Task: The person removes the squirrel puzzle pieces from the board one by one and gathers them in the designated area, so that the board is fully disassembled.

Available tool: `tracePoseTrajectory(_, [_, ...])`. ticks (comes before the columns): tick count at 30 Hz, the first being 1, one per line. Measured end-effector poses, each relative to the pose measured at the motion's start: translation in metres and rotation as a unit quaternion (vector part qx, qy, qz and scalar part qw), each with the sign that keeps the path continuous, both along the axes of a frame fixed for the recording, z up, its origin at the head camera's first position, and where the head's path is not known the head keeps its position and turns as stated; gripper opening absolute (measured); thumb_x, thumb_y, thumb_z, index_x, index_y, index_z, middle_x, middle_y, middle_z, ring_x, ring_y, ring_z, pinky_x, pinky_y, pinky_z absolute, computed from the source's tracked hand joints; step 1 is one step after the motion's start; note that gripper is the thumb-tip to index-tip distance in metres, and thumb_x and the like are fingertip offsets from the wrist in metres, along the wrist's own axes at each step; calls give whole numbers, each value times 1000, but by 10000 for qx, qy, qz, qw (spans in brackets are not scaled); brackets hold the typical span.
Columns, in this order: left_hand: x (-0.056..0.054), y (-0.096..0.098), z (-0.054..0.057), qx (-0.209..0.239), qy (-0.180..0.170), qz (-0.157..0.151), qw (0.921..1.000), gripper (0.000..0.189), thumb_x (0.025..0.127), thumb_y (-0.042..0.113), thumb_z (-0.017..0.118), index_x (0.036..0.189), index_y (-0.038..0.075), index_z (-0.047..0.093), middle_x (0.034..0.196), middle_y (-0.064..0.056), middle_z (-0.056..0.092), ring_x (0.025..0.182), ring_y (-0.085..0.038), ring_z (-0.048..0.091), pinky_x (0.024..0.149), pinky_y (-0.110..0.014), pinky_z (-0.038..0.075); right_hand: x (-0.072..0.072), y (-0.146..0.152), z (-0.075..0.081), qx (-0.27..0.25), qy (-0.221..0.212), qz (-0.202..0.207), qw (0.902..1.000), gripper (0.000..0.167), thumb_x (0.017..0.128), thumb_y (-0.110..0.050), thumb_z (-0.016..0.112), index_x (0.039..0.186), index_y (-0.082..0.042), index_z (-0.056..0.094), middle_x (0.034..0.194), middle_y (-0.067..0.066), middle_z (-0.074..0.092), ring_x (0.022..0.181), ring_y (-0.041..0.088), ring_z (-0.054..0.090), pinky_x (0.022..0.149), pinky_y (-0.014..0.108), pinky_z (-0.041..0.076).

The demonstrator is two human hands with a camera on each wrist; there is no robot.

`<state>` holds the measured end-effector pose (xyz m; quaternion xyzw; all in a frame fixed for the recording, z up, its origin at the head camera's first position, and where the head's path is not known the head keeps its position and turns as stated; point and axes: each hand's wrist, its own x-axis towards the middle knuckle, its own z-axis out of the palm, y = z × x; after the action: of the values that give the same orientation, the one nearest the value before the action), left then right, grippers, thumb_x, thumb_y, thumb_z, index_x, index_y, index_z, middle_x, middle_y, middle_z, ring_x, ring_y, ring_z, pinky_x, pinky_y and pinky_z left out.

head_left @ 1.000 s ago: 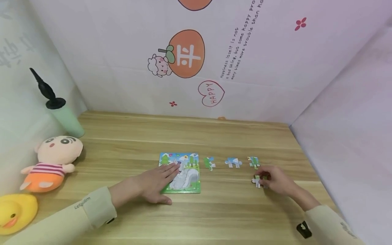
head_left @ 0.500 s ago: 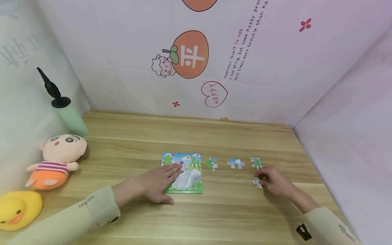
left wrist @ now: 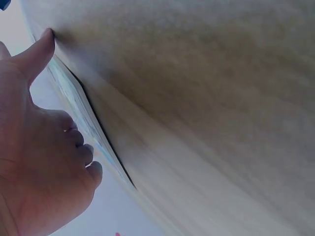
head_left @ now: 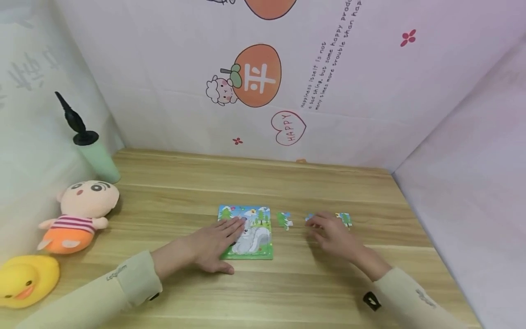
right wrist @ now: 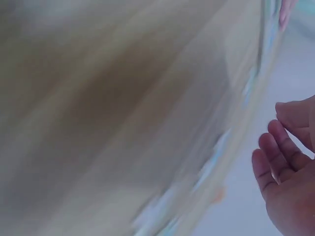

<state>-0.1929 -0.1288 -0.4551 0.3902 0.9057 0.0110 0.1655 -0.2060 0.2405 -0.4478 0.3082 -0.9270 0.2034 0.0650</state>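
My left hand [head_left: 215,244] lies flat on a small square puzzle board [head_left: 263,249] with a grey squirrel picture, fingers spread over its left part. My right hand [head_left: 341,237] hovers at the middle puzzle piece [head_left: 309,216], covering most of it. In the right wrist view its fingers [right wrist: 278,157] are loosely bent, with nothing seen between them. A green tree piece [head_left: 284,220] lies between the board and this hand. Another piece [head_left: 346,219] shows behind the right hand. The lower right piece is hidden from the head view.
On the left stand a green pump [head_left: 98,160] with a black top, a plush doll [head_left: 78,219] and a yellow duck [head_left: 28,278]. A printed cloth wall [head_left: 185,123] rises behind the wooden table [head_left: 185,183], with another wall on the right.
My right hand has left its place at the lower right piece and moved left to the middle piece. My left hand stays on the board. The view has shifted slightly.
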Motion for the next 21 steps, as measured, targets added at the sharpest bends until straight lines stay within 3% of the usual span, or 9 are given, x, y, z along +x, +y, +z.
tracePoseTrajectory(7, [-6, -15, 0, 408, 25, 243, 9989, 104, 97, 68, 53, 165, -1, 16, 177, -18, 7, 166, -36, 8, 136, -53, 13, -12, -66, 9, 166, -371, 822, 9958, 23, 95, -11, 74, 116, -1, 72, 111, 11, 75, 104, 27, 73, 89, 41, 64])
tracePoseTrajectory(14, [-22, -26, -3, 179, 250, 528, 9981, 97, 101, 65, 47, 164, -3, 18, 176, -20, 10, 165, -36, 10, 136, -52, 12, -19, -118, 9, 866, -806, 826, 9895, 44, 98, -30, 73, 134, -5, 67, 130, 10, 71, 124, 28, 65, 109, 47, 55])
tracePoseTrajectory(21, [-28, -33, -8, 38, 201, 633, 9978, 100, 101, 69, 44, 164, -4, 17, 176, -20, 8, 165, -35, 9, 137, -50, 13, -19, -146, -5, 1377, -784, 699, 9849, 68, 94, -46, 75, 144, -2, 57, 135, 13, 66, 124, 29, 60, 109, 47, 53])
